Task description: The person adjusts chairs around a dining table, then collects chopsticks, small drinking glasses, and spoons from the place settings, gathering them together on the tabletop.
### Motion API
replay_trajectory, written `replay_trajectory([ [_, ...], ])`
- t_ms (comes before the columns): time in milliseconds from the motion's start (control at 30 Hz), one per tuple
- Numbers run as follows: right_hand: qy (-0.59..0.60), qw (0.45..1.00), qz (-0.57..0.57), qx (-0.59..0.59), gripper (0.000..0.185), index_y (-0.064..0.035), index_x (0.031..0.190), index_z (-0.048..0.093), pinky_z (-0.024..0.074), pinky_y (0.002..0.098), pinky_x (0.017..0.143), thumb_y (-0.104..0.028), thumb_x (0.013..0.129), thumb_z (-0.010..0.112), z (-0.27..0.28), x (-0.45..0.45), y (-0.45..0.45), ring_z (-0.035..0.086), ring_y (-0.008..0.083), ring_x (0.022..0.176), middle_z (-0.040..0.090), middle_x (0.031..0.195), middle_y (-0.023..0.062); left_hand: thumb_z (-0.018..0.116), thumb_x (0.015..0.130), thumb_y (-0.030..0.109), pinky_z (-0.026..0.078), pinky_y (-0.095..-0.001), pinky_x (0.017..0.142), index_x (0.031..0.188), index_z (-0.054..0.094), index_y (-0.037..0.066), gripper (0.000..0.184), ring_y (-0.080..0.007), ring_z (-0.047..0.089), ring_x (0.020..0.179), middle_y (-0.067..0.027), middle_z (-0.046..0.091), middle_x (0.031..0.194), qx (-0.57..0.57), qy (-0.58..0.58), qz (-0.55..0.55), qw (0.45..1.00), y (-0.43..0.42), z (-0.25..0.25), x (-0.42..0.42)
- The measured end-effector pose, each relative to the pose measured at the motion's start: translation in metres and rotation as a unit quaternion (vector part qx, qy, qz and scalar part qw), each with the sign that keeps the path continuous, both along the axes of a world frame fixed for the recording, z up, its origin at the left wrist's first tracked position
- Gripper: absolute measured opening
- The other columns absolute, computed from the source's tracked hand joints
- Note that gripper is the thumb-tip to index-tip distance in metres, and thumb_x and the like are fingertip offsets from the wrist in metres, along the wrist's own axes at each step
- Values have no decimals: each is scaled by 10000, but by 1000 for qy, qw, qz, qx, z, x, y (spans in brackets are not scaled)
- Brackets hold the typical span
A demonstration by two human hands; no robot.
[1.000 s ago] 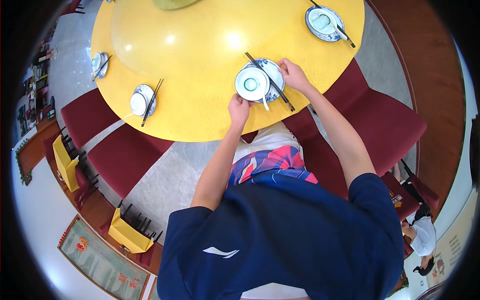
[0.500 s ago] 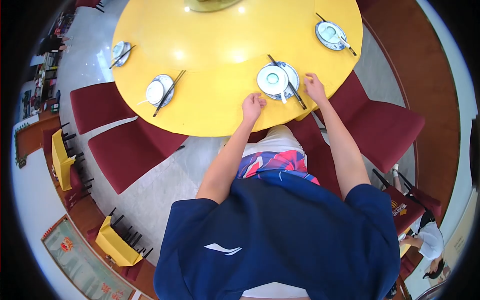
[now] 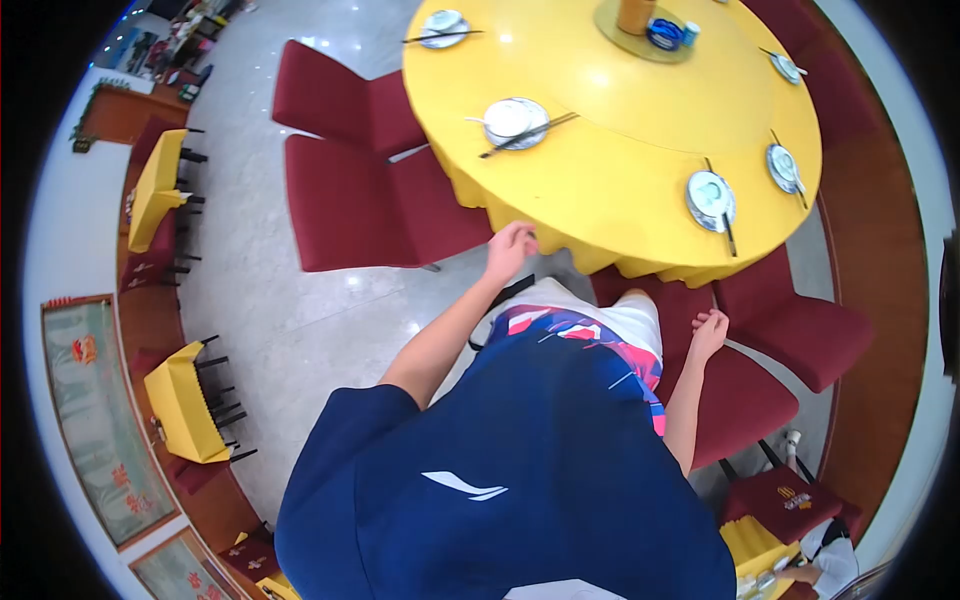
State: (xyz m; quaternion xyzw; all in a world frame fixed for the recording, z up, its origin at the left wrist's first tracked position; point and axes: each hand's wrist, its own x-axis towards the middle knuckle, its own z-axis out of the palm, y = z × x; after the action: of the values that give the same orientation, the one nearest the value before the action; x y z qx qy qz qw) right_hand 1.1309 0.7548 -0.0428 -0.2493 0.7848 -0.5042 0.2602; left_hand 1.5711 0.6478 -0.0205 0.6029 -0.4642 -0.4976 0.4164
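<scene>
My left hand hovers at the near edge of the round table with its yellow cloth, fingers loosely bent and nothing visible in them. Lower on the right, my right hand is above a maroon chair, its fingers apart and holding nothing. The closest setting on the right is a white bowl on a blue-patterned plate, with black chopsticks across it. Left of it, another bowl sits on a plate, with chopsticks lying over the rim.
Maroon chairs stand left of the table, another chair to the right. A turntable on the table carries a blue dish and a brown container. Smaller yellow-covered tables line the left wall. A person is at lower right.
My view has swung left, so the table sits farther right. Both hands have come away from beside the near bowl; the right has dropped back over a chair, the left is at the table edge.
</scene>
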Motion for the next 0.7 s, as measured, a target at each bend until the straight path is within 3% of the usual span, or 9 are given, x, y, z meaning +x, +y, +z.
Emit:
replay_trajectory([
  [100, -56, 985, 112, 118, 185, -60, 1013, 589, 432, 259, 424, -177, 950, 461, 2, 78, 22, 586, 123, 517, 647, 721, 69, 519, 973, 178, 498, -268, 598, 1080, 644, 14, 232, -119, 621, 668, -51, 642, 815, 27, -51, 38, 998, 87, -11, 139],
  [233, -93, 935, 284, 194, 177, -46, 923, 623, 466, 289, 435, -182, 914, 510, -54, 178, 42, 601, 149, 515, 645, 690, 73, 551, 908, 178, 513, -278, 618, 1179, 625, 58, 305, -170, 658, 722, -106, 699, 869, 330, -101, 252, 904, 268, -39, 324],
  [333, -136, 894, 378, 198, 177, -45, 907, 638, 494, 297, 483, -181, 909, 525, -83, 247, 45, 629, 154, 558, 657, 697, 78, 559, 918, 263, 486, -275, 583, 1184, 581, 55, 338, -187, 653, 793, -146, 674, 1011, 282, 88, 497, 816, 429, -36, 390],
  [367, -168, 889, 381, 188, 177, -48, 906, 641, 501, 297, 500, -186, 908, 530, -82, 264, 38, 634, 147, 572, 662, 707, 80, 554, 929, 279, 514, -315, 659, 1151, 582, 46, 323, -200, 648, 829, -134, 661, 974, 283, 135, 518, 796, 476, -33, 398],
  [400, -107, 883, 420, 181, 184, -43, 903, 646, 510, 304, 528, -190, 906, 535, -94, 275, 29, 641, 148, 591, 669, 723, 89, 556, 939, 276, 540, -330, 700, 1097, 599, 45, 283, -208, 647, 831, -120, 652, 938, 194, 201, 472, 836, 548, -59, 422],
  [433, -57, 874, 448, 178, 191, -39, 901, 651, 520, 312, 557, -194, 903, 540, -109, 293, 32, 648, 149, 610, 676, 739, 98, 567, 939, 220, 570, -332, 682, 1059, 615, 38, 223, -211, 652, 771, -119, 652, 882, 236, -32, 316, 918, 583, -66, 437],
  [500, 40, 876, 459, 144, 201, -38, 908, 657, 528, 345, 625, -211, 900, 554, -112, 318, 45, 667, 184, 672, 687, 770, 125, 565, 939, 211, 568, -321, 659, 1065, 615, 41, 218, -203, 654, 757, -115, 654, 876, 271, -48, 315, 908, 607, -26, 481],
  [600, 99, 891, 419, 142, 206, -47, 949, 661, 526, 374, 686, -222, 896, 568, -61, 363, 79, 674, 231, 734, 689, 795, 146, 557, 940, 184, 561, -288, 590, 1086, 613, 48, 207, -180, 659, 713, -103, 661, 856, 322, 9, 384, 866, 580, -2, 518],
  [700, 63, 878, 451, 150, 212, -56, 974, 661, 529, 380, 703, -235, 897, 579, -43, 421, 112, 670, 252, 747, 690, 822, 144, 550, 941, 156, 555, -254, 520, 1107, 611, 55, 203, -157, 664, 670, -92, 668, 836, 354, 89, 458, 811, 521, -2, 540],
])
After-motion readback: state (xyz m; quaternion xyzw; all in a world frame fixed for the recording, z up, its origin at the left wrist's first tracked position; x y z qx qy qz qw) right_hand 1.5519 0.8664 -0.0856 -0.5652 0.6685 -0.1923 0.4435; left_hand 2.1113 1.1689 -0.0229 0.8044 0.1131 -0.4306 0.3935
